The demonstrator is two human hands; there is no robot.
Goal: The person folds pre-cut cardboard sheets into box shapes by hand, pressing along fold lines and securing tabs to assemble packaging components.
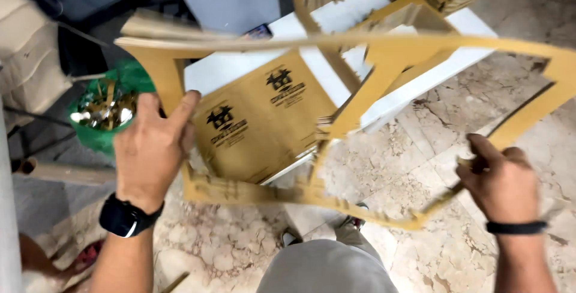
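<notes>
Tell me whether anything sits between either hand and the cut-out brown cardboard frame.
Nothing visible does. The left hand already grips the cut-out brown cardboard frame on its left strip, and the right hand grips its right strip. The stack of printed brown cardboard sheets lies beneath.

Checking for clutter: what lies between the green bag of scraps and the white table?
In the head view, the left hand and the cardboard frame it grips lie between the green bag and the white table.

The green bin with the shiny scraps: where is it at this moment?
In the head view the green bin sits at the left on the floor, just beyond the left hand gripping the cardboard frame.
</notes>
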